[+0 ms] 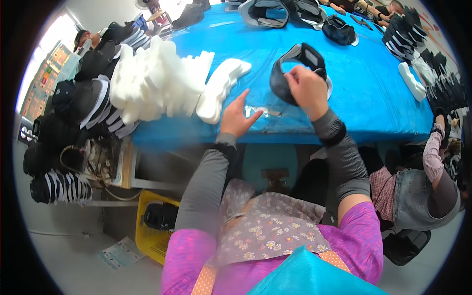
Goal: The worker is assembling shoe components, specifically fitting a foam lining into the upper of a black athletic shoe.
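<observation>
We see a wavy white foam slab (216, 91) on the shiny blue plastic table cover (373, 98), its long axis running seven to one o'clock, at ten o'clock from our nearer left hand (237, 117), its fingers spread and free. At that hand's two o'clock, a curved black cap-like shell (281, 84) meets our right hand (309, 91), fingers curled, though we cannot tell whether they pinch it.

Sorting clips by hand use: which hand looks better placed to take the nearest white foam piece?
The left hand, probably: it is open, looks empty and sits beside that white foam piece. The right hand is farther away, at the black cap, which it seems to grip.
</observation>
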Action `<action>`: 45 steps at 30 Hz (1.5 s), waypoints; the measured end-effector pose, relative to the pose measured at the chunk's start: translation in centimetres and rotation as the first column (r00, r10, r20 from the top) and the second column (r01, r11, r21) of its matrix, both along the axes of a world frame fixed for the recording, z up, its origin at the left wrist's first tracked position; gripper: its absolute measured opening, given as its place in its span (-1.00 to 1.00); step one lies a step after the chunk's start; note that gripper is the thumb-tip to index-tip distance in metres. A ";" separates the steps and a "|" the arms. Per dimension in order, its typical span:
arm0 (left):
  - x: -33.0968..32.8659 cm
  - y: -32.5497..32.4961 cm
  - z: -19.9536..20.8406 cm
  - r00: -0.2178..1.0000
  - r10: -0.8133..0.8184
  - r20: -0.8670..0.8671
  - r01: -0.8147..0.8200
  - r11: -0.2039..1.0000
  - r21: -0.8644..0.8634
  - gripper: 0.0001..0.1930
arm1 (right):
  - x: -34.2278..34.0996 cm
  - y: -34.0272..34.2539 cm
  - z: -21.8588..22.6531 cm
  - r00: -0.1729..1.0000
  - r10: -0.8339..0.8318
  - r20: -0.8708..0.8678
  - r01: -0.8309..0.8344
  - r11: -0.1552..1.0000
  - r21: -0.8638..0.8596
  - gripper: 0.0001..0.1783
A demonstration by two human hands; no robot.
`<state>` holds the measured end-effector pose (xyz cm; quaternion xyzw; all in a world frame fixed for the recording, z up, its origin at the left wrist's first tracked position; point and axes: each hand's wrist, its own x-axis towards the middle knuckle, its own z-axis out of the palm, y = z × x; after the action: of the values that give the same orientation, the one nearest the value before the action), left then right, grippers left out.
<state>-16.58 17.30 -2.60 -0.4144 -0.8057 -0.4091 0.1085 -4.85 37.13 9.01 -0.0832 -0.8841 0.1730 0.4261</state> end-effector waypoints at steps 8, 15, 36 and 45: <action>2.4 -1.5 -1.8 0.985 -0.141 -0.103 0.140 0.990 -0.019 0.05 | 6.2 -10.6 -4.6 0.984 -0.036 0.172 0.005 0.985 0.173 -0.55; 9.2 -0.6 -1.7 0.992 -0.122 0.023 0.110 0.949 0.296 0.00 | 8.9 -5.4 -2.6 0.991 0.066 -0.117 -0.077 0.993 -0.094 -0.38; 3.0 -6.7 0.9 0.970 0.237 -0.053 -0.201 0.907 0.369 -0.36 | 7.3 -4.6 -8.0 0.976 0.191 -0.106 -0.216 0.921 -0.325 -0.53; -7.9 -7.4 7.4 0.841 0.465 0.277 -0.539 0.767 0.350 -0.28 | 9.1 -8.6 -7.3 0.933 0.212 -0.292 -0.300 0.905 -0.302 -0.70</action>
<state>-24.51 9.88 4.85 -0.1131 -0.7878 -0.5606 0.2286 4.24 28.54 1.75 -0.0153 -0.7822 0.3876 0.4875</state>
